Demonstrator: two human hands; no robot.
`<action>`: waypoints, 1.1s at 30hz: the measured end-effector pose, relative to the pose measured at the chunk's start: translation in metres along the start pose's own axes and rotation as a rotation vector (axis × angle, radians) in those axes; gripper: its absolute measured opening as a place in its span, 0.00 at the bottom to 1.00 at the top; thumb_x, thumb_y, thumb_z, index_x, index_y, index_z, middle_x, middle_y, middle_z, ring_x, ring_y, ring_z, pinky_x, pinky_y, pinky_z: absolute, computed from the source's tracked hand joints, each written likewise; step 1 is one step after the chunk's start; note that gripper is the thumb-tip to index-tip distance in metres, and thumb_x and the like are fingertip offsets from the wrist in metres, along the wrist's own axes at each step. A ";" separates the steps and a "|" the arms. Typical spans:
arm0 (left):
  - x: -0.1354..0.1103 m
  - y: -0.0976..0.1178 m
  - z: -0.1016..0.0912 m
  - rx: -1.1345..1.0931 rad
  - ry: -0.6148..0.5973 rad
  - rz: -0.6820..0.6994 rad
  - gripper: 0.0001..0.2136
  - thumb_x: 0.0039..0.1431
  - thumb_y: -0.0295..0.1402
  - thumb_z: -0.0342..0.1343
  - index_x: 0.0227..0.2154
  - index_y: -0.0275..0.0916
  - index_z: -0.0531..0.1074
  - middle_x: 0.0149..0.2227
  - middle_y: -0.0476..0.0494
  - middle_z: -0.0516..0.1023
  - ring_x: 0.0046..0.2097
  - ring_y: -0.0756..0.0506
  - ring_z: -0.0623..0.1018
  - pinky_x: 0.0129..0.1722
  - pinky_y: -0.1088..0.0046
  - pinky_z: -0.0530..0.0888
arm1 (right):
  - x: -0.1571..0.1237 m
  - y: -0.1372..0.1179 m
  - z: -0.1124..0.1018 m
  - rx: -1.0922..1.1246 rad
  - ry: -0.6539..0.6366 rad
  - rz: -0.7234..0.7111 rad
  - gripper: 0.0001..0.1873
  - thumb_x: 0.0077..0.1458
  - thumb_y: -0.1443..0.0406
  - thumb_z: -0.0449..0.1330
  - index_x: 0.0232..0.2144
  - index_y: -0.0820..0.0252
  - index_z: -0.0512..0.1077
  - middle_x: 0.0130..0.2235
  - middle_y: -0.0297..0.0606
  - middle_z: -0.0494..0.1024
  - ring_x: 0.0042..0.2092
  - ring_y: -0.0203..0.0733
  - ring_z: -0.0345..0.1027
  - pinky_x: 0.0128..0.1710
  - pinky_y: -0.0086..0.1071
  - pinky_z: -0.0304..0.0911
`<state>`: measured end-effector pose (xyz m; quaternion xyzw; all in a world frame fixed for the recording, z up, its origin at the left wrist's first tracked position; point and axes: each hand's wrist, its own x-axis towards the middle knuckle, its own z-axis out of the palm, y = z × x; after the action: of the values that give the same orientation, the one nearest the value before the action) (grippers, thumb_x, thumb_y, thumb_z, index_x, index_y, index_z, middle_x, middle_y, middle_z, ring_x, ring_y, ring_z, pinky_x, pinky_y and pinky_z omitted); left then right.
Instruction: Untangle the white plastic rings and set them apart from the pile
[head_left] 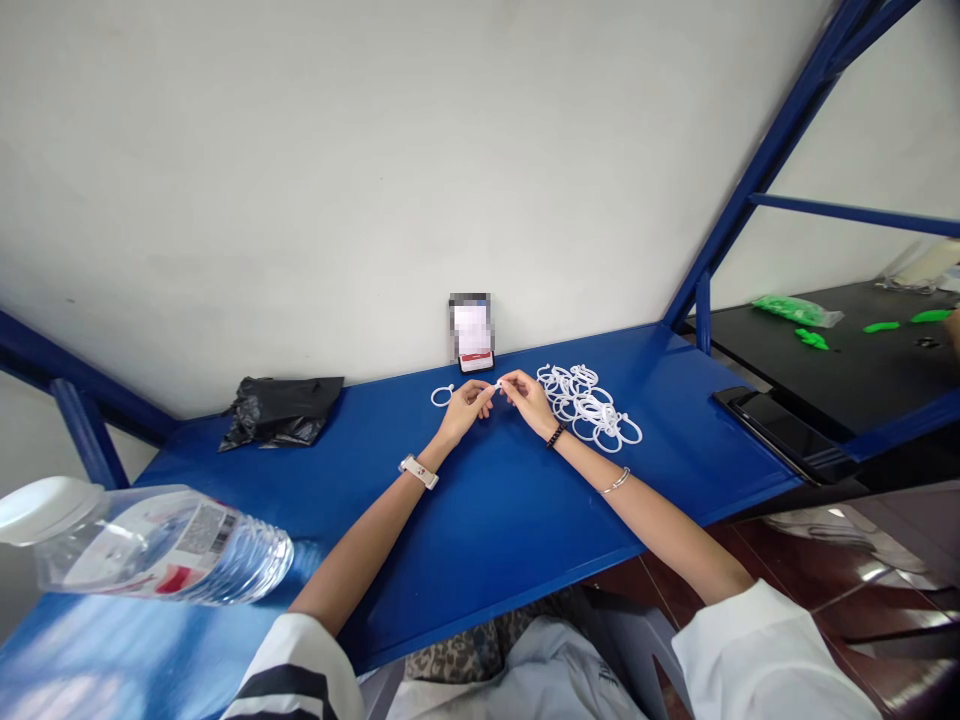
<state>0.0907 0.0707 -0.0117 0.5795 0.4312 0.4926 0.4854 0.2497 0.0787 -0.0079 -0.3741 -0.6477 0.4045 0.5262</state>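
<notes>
Left hand (471,400) and right hand (527,400) meet over the tabletop (495,520), fingertips of both pinched on a small white piece (498,385) between them. Piece mostly covered by fingers; can't tell its full shape. Hands near the back edge, in front of a phone (474,335) propped upright against the pale wall (375,180); most of its screen is pixelated.

Loose pile of white rings (596,408) just beside the right hand, on its right, overlapping one another, each a thin loop, some with a small knob on the rim. One single white ring (442,405) lies apart from the pile, just left of the left hand.

Left wrist: watch (418,471) with a light band. Right wrist: dark bracelet (554,435), silver bangle (616,482) further up the forearm. White sleeves, black stripes on the left one.

Far left on the blue surface: crumpled black plastic bag (283,412) by the wall; nearer, a clear plastic bottle (172,545) with white cap, seen tilted. Right end: glossy black slab (772,430), phone-like, near the edge. Beyond the blue metal frame (757,165), black tabletop (750,340) with a clear bag of green pieces (796,310), more green bits loose nearby.
</notes>
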 end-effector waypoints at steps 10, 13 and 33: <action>0.004 -0.005 -0.001 -0.055 -0.027 -0.014 0.22 0.55 0.54 0.53 0.30 0.35 0.71 0.23 0.49 0.70 0.22 0.52 0.71 0.24 0.75 0.66 | 0.000 0.008 0.003 -0.019 -0.015 0.006 0.16 0.54 0.51 0.58 0.36 0.57 0.71 0.31 0.35 0.74 0.31 0.38 0.68 0.30 0.32 0.64; 0.004 -0.005 -0.001 -0.044 -0.026 -0.004 0.21 0.54 0.52 0.55 0.29 0.35 0.70 0.24 0.49 0.71 0.23 0.52 0.71 0.25 0.75 0.66 | 0.000 0.007 0.003 -0.011 -0.016 0.013 0.17 0.54 0.51 0.58 0.37 0.57 0.71 0.32 0.36 0.75 0.30 0.37 0.67 0.30 0.32 0.65; -0.001 0.001 -0.001 -0.052 -0.044 -0.026 0.29 0.57 0.59 0.43 0.21 0.37 0.68 0.16 0.49 0.65 0.18 0.53 0.63 0.19 0.76 0.58 | 0.000 0.004 0.003 0.054 -0.099 0.028 0.20 0.54 0.51 0.59 0.42 0.58 0.72 0.25 0.33 0.72 0.27 0.37 0.67 0.29 0.31 0.64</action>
<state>0.0894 0.0701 -0.0110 0.5719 0.4149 0.4844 0.5160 0.2467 0.0793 -0.0117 -0.3483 -0.6564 0.4471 0.4978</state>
